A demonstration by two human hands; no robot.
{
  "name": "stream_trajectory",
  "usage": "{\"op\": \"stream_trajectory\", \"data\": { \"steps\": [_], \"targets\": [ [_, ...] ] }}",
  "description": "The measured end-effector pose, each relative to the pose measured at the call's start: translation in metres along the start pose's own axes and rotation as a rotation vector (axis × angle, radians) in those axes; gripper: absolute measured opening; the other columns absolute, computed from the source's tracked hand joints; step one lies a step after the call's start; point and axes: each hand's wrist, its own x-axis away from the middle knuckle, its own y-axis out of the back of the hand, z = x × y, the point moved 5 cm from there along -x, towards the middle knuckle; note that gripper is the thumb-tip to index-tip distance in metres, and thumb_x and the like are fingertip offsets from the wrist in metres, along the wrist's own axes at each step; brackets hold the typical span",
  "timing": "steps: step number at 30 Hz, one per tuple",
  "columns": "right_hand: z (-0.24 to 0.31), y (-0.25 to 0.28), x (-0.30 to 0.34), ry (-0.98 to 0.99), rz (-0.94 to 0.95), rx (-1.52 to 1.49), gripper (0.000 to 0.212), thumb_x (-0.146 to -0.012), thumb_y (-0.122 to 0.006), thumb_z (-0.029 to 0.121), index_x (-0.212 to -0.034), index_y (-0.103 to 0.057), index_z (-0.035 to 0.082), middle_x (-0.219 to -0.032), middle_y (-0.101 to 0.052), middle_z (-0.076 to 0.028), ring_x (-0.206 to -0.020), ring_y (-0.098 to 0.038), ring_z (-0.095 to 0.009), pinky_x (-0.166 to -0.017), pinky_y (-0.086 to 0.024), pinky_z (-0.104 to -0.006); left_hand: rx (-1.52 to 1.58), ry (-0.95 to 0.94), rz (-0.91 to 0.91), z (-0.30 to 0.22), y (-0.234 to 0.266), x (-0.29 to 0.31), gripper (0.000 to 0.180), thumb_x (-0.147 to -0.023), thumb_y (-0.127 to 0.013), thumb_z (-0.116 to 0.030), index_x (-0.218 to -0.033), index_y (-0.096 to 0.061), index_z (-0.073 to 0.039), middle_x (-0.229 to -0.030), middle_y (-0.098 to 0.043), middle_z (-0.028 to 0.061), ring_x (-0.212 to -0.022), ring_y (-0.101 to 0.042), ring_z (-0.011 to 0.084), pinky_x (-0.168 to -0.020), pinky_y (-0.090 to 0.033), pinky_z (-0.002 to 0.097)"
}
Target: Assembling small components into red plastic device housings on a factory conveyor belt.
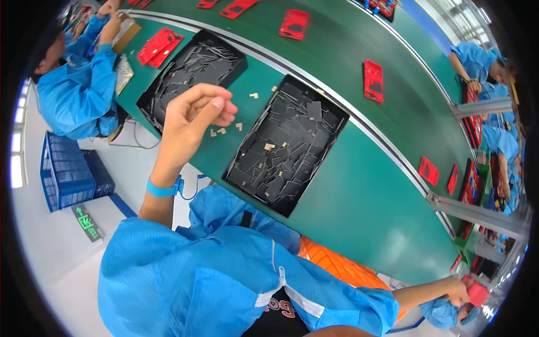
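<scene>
Piece (478, 294), red, blurred, at right hand (456, 290)

Open bench: a wide bare stretch of bench (370, 185) to the right of the right black tray (255, 197) lets a hand pass low.
Gap between trays: a narrower way beside the left black tray (238, 70), strewn with small tan L-shaped pieces (254, 95); in this view the left grip (193, 121) covers part of the tray's near end.
Right tray: reachable from above, walled at the sides.
Metal rail (387, 147): separates bench from green belt (325, 62).
Belt: bare patches between scattered red phone-shaped frames (373, 81).
Right end: metal posts (485, 106) interrupt the way across.
</scene>
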Motion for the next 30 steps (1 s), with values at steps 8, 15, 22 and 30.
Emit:
{"op": "stream_trajectory", "data": {
  "steps": [8, 15, 22, 30],
  "targets": [
    [0.384, 0.182, 0.162, 0.819, 0.479, -0.127, 0.042, -0.103, -0.054, 0.027, -0.111, -0.061, -0.014, -0.095, -0.071, -0.021, -0.081, -0.073, -0.031, -0.061, -0.06, -0.0395, 0.36, 0.212, 0.526, -0.003, -0.084, -0.024, 0.056, -0.109, -0.041, -0.044, -0.124, -0.061, 0.006, -0.095, -0.072, 0.0161, -0.083, -0.075, 0.024, -0.059, -0.061, 0.0301],
    [0.524, 0.253, 0.402, 0.958, 1.915, -1.316, 0.038, -0.078, -0.082, 0.015, -0.108, -0.064, 0.0, -0.13, -0.068, -0.019, -0.094, -0.072, -0.032, -0.081, -0.058, -0.0406, 0.286, 0.215, 0.791, 0.004, -0.083, -0.035, 0.039, -0.103, -0.059, -0.023, -0.124, -0.062, 0.01, -0.094, -0.075, 0.0132, -0.071, -0.074, 0.0171, -0.061, -0.06, 0.0286],
    [0.5, 0.242, 0.501, 0.556, 2.066, -0.716, 0.019, -0.091, -0.073, 0.012, -0.103, -0.069, -0.002, -0.092, -0.067, -0.018, -0.074, -0.068, -0.034, -0.066, -0.054, -0.0415, 0.529, 0.179, 0.459, 0.01, -0.046, -0.058, 0.024, -0.103, -0.057, -0.011, -0.12, -0.057, 0.006, -0.104, -0.072, 0.0205, -0.086, -0.076, 0.0282, -0.073, -0.064, 0.0368],
    [0.491, 0.252, 0.514, 0.652, 2.056, -0.62, 0.039, -0.087, -0.071, 0.007, -0.125, -0.065, 0.003, -0.089, -0.067, -0.014, -0.078, -0.067, -0.033, -0.067, -0.053, -0.0433, 0.615, 0.136, 0.425, 0.013, -0.06, -0.078, 0.033, -0.104, -0.054, -0.011, -0.13, -0.054, 0.009, -0.114, -0.07, 0.0195, -0.106, -0.073, 0.0273, -0.09, -0.061, 0.0377]
  ]
}}
